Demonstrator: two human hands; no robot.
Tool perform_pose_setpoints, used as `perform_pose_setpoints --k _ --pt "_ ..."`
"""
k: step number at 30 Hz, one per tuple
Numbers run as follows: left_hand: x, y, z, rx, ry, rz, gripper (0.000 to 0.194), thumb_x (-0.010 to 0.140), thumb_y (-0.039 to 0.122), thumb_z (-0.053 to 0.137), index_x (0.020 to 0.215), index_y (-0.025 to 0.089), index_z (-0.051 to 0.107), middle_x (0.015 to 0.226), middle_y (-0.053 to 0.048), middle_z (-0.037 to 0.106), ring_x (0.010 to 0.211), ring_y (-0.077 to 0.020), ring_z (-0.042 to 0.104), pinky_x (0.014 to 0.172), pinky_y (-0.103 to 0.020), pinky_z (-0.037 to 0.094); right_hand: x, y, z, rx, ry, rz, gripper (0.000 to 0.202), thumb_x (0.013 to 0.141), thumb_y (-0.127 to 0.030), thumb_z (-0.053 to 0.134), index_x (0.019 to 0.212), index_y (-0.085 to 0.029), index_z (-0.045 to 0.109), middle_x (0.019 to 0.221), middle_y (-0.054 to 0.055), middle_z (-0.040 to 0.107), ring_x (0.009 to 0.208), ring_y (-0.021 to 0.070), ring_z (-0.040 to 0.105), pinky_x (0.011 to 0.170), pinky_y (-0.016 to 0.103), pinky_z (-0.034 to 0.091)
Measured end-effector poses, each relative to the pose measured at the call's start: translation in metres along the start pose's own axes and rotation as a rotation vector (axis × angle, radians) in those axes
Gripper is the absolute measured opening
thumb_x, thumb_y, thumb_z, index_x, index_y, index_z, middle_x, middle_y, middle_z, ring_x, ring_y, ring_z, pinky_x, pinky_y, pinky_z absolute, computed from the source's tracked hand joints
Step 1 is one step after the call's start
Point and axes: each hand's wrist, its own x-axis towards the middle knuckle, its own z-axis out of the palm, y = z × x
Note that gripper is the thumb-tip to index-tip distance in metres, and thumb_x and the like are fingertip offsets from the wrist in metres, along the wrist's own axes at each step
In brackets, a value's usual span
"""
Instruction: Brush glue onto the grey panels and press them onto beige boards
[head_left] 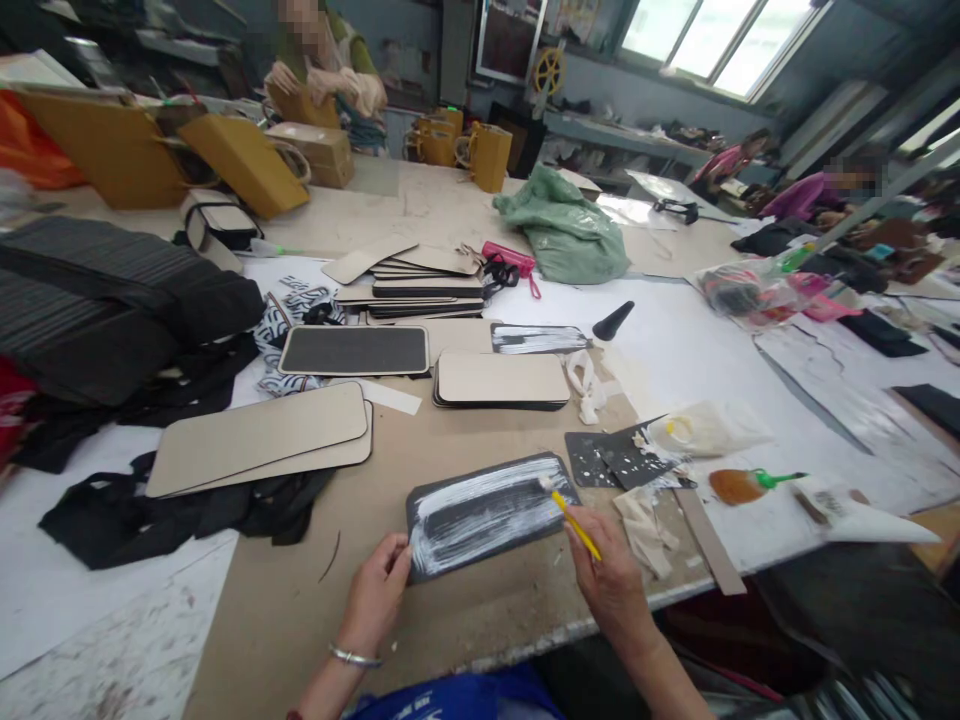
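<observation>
Coating the dark panel [469, 522] seems the step in hand; it lies on the desk [289, 620], lower middle of the frame. The hands are apart: the left hand [379, 582] pinches its left edge, the right hand [613, 570] grips a yellow brush [578, 527] touching its upper right. Streaky white covers much of it, dark showing through the middle and along the rim; the next stroke likely calls for a steady hold and even spreading.

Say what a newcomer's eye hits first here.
First, the black panel streaked with white, front centre: the left hand pinches its left end, and the right hand holds a yellow brush at its right part. Next, the big green bag farther back, to the right of the stacked boards.
</observation>
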Motion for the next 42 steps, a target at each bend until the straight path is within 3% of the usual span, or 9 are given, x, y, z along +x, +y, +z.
perform_pose_setpoints --k 7,13,17,21,25,28,32,38,42 --pt "0.001 0.000 -0.001 -0.032 0.011 -0.021 0.034 0.065 0.050 0.052 0.074 0.018 0.056 0.060 0.002 0.053 0.058 -0.0149 0.047 0.054 -0.025 0.037 0.009 -0.008 0.007 0.086 -0.096 -0.054 0.025 0.089 -0.019 0.042 0.110 -0.020 0.055 0.095 0.008 0.061 0.088 0.0168 0.060 0.076 0.029 0.052" --pt "0.001 0.005 0.000 -0.076 0.030 -0.016 0.028 0.064 0.045 0.052 0.069 0.018 0.055 0.054 0.004 0.046 0.052 -0.0122 0.041 0.051 -0.023 0.035 0.028 0.000 0.015 0.038 -0.047 0.022 0.024 0.089 -0.026 0.041 0.104 -0.019 0.059 0.095 0.010 0.061 0.089 0.0208 0.059 0.078 0.036 0.050" --pt "0.001 0.010 0.000 -0.111 0.035 -0.035 0.025 0.062 0.043 0.050 0.064 0.018 0.052 0.051 0.006 0.041 0.050 -0.0113 0.039 0.049 -0.023 0.033 0.034 -0.039 0.023 0.337 -0.147 0.047 0.020 0.087 -0.024 0.046 0.100 -0.020 0.060 0.092 0.007 0.062 0.089 0.0181 0.059 0.082 0.032 0.049" --pt "0.001 0.012 0.000 -0.134 0.050 -0.049 0.023 0.061 0.041 0.051 0.062 0.018 0.050 0.051 0.006 0.040 0.050 -0.0108 0.039 0.049 -0.023 0.032 0.035 -0.085 0.038 0.654 -0.154 0.304 0.019 0.085 -0.030 0.049 0.096 -0.019 0.062 0.094 0.007 0.063 0.084 0.0182 0.061 0.078 0.032 0.051" --pt "0.001 0.007 0.002 -0.130 0.049 -0.021 0.023 0.063 0.040 0.050 0.066 0.017 0.054 0.052 0.005 0.042 0.051 -0.0109 0.039 0.050 -0.023 0.032 0.036 -0.096 0.065 0.845 -0.222 0.490 0.026 0.085 -0.037 0.049 0.092 -0.017 0.062 0.095 0.008 0.063 0.078 0.0183 0.063 0.072 0.032 0.053" --pt "0.001 0.004 0.003 -0.117 0.053 0.006 0.021 0.065 0.037 0.048 0.066 0.017 0.055 0.054 0.004 0.044 0.053 -0.0112 0.039 0.051 -0.022 0.032 0.035 -0.087 0.071 0.692 -0.180 0.432 0.025 0.084 -0.038 0.049 0.090 -0.017 0.063 0.091 0.008 0.064 0.083 0.0192 0.061 0.076 0.034 0.050" --pt "0.001 0.004 0.003 -0.123 0.059 0.007 0.021 0.066 0.038 0.049 0.064 0.017 0.053 0.054 0.004 0.044 0.053 -0.0113 0.040 0.051 -0.022 0.033 0.031 -0.064 0.050 0.442 -0.053 0.364 0.025 0.083 -0.038 0.049 0.090 -0.018 0.064 0.089 0.008 0.064 0.086 0.0206 0.059 0.082 0.037 0.047" --pt "0.000 0.007 0.000 -0.120 0.042 -0.003 0.024 0.065 0.040 0.050 0.065 0.017 0.055 0.054 0.004 0.048 0.051 -0.0110 0.041 0.050 -0.022 0.034 0.013 -0.016 0.019 0.389 -0.034 0.577 0.034 0.081 -0.046 0.048 0.092 -0.017 0.062 0.093 0.010 0.064 0.083 0.0222 0.062 0.076 0.037 0.050" --pt "-0.002 0.011 -0.001 -0.122 0.012 -0.022 0.028 0.064 0.045 0.053 0.066 0.017 0.055 0.054 0.003 0.051 0.051 -0.0115 0.044 0.050 -0.023 0.036 0.011 0.024 -0.004 0.157 0.116 0.626 0.043 0.079 -0.054 0.045 0.086 -0.016 0.062 0.086 0.010 0.065 0.080 0.0238 0.062 0.076 0.039 0.049"
